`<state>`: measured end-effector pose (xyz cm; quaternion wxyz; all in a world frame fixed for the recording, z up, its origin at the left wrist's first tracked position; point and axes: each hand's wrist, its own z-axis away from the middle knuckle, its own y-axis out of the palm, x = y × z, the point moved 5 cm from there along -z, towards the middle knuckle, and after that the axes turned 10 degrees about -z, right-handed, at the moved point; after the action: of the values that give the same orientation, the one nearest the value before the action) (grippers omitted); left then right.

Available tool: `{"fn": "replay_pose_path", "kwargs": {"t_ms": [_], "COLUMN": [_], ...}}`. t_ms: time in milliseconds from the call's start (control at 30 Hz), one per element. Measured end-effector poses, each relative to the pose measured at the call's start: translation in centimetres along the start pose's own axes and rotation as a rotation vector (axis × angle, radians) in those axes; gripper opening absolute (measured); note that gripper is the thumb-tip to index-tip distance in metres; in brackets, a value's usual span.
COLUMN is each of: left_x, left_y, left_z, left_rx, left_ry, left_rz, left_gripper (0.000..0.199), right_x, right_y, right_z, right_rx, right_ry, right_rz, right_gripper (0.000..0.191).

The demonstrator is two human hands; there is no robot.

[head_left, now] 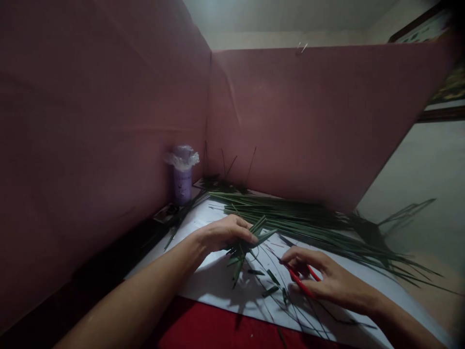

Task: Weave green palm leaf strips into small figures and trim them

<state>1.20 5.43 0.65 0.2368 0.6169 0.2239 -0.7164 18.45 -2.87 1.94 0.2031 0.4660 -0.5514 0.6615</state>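
Note:
My left hand [230, 231] pinches a small bundle of folded green leaf strips [238, 264], whose ends stick out on several sides. Its fingers are closed, and the inner part of the bundle is hidden beneath them. To the right, my right hand [317, 276] holds red-handled scissors [303, 286] with the fingers around the handles. The blades are parted and point toward the leaf strips, a little apart from them. Short cut leaf pieces [271, 291] and thin stems lie on the white sheet [214, 286] below my hands.
Many long green leaves [290, 213] lie across the back of the white sheet. A purple bottle [182, 182] with clear plastic on top stands at the back left. Pink panels [290, 121] rise behind and on the left. Red cloth [203, 325] shows at the front.

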Motion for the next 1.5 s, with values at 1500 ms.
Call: {"fn": "replay_pose_path", "kwargs": {"t_ms": [1500], "left_x": [0.2], "left_y": [0.1], "left_z": [0.3], "left_rx": [0.114], "left_ry": [-0.054], "left_rz": [-0.397], "left_gripper": [0.02], "right_x": [-3.2], "right_y": [0.5], "right_z": [1.2], "right_rx": [-0.048], "right_ry": [0.063], "right_rz": [-0.004], "right_gripper": [0.02]}}
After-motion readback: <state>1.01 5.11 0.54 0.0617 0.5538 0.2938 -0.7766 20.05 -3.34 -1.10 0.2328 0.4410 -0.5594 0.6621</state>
